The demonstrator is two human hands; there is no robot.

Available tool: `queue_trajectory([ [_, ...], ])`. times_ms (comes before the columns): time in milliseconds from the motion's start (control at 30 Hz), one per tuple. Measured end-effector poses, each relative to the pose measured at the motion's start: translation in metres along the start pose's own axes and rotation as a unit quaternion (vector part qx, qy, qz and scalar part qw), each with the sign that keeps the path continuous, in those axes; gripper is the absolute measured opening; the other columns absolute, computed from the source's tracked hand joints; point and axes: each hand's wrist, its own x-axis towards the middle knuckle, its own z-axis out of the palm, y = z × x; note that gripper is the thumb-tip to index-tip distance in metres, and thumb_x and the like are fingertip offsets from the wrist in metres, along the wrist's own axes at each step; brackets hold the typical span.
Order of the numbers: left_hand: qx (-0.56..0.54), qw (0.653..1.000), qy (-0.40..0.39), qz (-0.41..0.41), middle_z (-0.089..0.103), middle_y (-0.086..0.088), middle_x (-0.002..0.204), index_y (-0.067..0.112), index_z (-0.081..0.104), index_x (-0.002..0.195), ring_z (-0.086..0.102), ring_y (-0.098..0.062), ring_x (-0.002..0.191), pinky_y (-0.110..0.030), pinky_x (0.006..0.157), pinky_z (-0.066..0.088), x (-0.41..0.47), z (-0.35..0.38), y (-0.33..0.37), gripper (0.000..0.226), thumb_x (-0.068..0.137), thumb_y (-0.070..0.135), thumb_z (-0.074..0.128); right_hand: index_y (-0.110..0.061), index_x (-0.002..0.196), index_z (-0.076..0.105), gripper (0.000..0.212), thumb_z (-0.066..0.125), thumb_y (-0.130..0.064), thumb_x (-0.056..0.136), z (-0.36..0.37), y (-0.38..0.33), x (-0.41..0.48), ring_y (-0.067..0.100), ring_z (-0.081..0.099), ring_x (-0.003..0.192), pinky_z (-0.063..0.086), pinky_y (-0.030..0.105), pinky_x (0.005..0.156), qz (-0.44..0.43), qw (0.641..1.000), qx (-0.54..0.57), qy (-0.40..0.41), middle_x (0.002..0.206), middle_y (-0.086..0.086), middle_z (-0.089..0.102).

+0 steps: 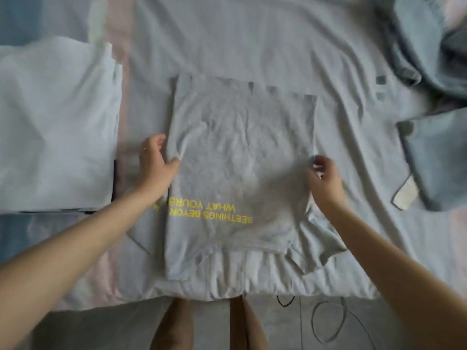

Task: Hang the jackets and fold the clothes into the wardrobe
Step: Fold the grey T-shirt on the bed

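Note:
A grey T-shirt [237, 157] with yellow lettering lies flat on the bed [252, 41], its sides folded in and one sleeve sticking out at the lower right. My left hand [156, 160] grips the shirt's left edge, thumb on top and fingers tucked under the cloth. At the right edge, my right hand [326, 175] pinches the fabric with curled fingers. Both hands sit about halfway along the shirt.
A folded white garment [55, 122] lies on the bed to the left. Blue-grey clothes [434, 157] are heaped at the right, one with a pale label. Cables [328, 322] trail on the floor below the bed's front edge, beside my legs.

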Motion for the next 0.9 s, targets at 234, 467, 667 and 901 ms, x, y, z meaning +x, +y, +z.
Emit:
queue_trajectory([
  [234, -0.166, 0.984, 0.010, -0.058, 0.051, -0.014, 0.120, 0.003, 0.036, 0.124, 0.052, -0.019, 0.106, -0.029, 0.096, 0.043, 0.129, 0.043, 0.041, 0.055, 0.080, 0.003, 0.070, -0.007, 0.118, 0.058, 0.027, 0.050, -0.020, 0.095, 0.047, -0.080, 0.131, 0.020, 0.057, 0.106, 0.037, 0.017, 0.077, 0.025, 0.987, 0.070, 0.142, 0.114, 0.008, 0.064],
  [467, -0.126, 0.983, 0.120, 0.052, 0.047, 0.011, 0.081, 0.015, 0.047, 0.098, 0.048, 0.009, 0.065, -0.008, 0.067, 0.037, 0.185, 0.040, 0.064, 0.033, 0.076, 0.000, 0.065, -0.021, 0.109, 0.061, 0.023, 0.046, -0.019, 0.092, 0.041, -0.082, 0.163, 0.013, 0.055, 0.107, 0.036, 0.021, 0.079, -0.003, 0.969, 0.050, 0.243, 0.109, -0.005, 0.064],
  [667, 0.201, 0.944, 0.069, 0.251, 0.041, -0.015, 0.142, 0.013, 0.047, 0.135, 0.038, -0.033, 0.132, -0.041, 0.106, 0.026, 0.140, 0.053, 0.061, 0.055, 0.084, 0.031, 0.055, -0.017, 0.144, 0.038, 0.058, 0.050, -0.019, 0.087, 0.076, -0.083, 0.126, 0.025, 0.028, 0.142, 0.009, 0.035, 0.113, -0.282, 0.922, -0.235, 0.125, 0.153, 0.006, 0.034],
  [901, 0.427, 0.870, -0.106, 0.224, -0.006, 0.009, 0.160, 0.042, -0.001, 0.149, -0.005, -0.033, 0.146, -0.073, 0.103, 0.000, 0.156, 0.062, 0.046, 0.085, 0.077, 0.080, 0.021, -0.032, 0.151, 0.021, 0.064, 0.025, -0.058, 0.093, 0.089, -0.058, 0.146, 0.026, 0.019, 0.146, 0.003, 0.051, 0.117, -0.360, 0.849, -0.387, 0.002, 0.159, -0.002, 0.021],
])
